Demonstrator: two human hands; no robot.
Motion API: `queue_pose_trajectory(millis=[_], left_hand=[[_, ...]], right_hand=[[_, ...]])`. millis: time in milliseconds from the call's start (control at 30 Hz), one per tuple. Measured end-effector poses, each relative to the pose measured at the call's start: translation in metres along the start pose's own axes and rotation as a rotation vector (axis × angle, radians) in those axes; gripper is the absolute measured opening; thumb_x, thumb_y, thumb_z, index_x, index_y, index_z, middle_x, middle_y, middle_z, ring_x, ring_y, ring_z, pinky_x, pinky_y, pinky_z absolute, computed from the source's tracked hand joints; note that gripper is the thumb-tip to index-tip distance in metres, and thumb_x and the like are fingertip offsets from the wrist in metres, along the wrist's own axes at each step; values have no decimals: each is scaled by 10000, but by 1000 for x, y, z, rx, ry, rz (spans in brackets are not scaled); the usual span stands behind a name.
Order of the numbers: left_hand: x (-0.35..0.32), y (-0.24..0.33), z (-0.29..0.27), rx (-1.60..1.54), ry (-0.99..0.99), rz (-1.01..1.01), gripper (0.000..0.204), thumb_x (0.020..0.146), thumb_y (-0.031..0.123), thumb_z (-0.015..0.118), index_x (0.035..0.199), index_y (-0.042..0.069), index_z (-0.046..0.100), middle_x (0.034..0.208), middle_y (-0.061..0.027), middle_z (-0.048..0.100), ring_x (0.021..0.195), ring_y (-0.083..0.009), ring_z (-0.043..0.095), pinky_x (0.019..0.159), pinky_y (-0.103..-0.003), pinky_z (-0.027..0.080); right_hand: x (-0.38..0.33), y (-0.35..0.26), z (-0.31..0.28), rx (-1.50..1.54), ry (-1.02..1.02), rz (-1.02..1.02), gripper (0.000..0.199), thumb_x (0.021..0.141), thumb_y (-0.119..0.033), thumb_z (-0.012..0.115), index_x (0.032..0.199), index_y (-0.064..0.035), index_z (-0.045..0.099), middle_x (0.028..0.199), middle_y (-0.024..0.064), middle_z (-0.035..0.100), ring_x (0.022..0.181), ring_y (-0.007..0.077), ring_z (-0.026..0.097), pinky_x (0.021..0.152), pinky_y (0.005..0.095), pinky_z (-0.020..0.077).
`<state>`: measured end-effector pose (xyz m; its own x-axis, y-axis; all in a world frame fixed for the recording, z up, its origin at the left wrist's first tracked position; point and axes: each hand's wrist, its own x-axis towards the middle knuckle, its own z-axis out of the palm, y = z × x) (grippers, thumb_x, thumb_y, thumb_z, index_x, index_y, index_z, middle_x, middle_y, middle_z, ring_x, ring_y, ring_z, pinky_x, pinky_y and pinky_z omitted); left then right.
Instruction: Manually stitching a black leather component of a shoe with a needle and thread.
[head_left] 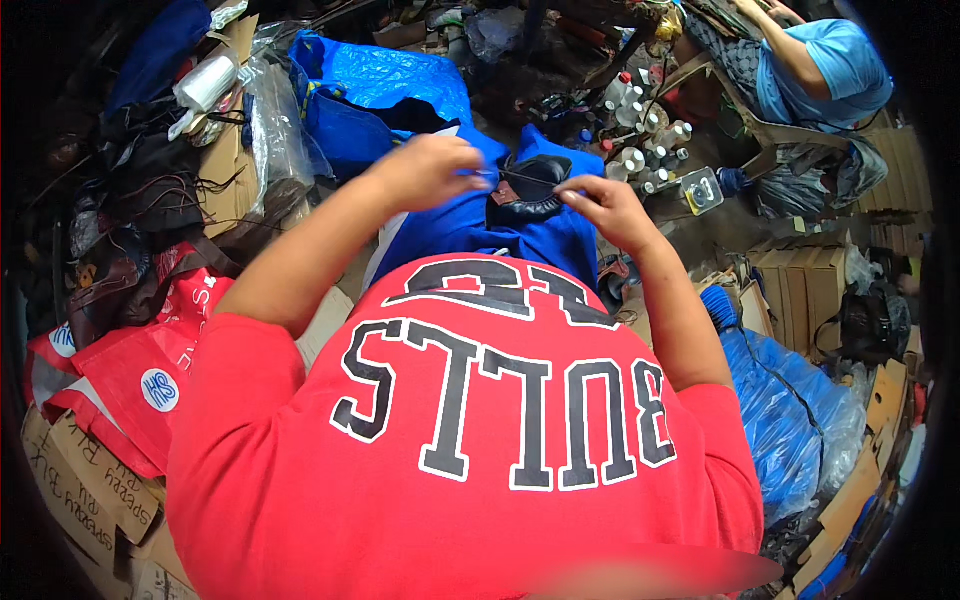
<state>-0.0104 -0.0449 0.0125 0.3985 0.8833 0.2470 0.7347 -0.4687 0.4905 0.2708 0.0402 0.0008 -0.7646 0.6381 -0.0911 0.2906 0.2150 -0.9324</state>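
Your left hand [425,170] and right hand [603,208] hover over a black leather shoe [530,190] resting on your blue-clad lap [470,225]; each hand's fingers are pinched narrow on a thin dark thread [522,179] stretched between them above the shoe; a blue bag [375,85] lies far left; white bottles [645,140] stand far right; a red bag [130,370] sits near left.

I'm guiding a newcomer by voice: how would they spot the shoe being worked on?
Start at the red shirt filling the lower picture, then go up to the blue lap beyond it. The black shoe lies there between the left hand and right hand, the only dark leather thing on blue cloth.
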Motion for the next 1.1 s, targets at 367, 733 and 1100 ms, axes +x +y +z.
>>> queue_pose_trajectory(millis=[367,733,1100], left_hand=[[-159,-39,-322,1040,777,-706,247,804,342,648,933,138,696,921,-50,660,839,-174,630,744,-274,468],[17,2,46,-249,44,-198,473,774,130,665,1228,143,537,1128,-144,586,1020,-293,562,870,-345,450],[-20,-79,38,-584,-22,-626,357,803,352,636,657,28,601,550,-18,512,538,-78,444,499,-300,358]], right_hand=[[-333,95,-252,-1054,717,967,322,795,-333,576,1039,-143,662,1035,136,634,968,271,608,836,339,456],[-41,36,-8,43,237,221,467,836,-304,631,1232,-80,524,837,42,580,691,101,468,698,256,417],[-43,96,-56,147,457,369,280,837,-291,632,671,-110,499,612,-82,348,551,39,293,480,232,233]])
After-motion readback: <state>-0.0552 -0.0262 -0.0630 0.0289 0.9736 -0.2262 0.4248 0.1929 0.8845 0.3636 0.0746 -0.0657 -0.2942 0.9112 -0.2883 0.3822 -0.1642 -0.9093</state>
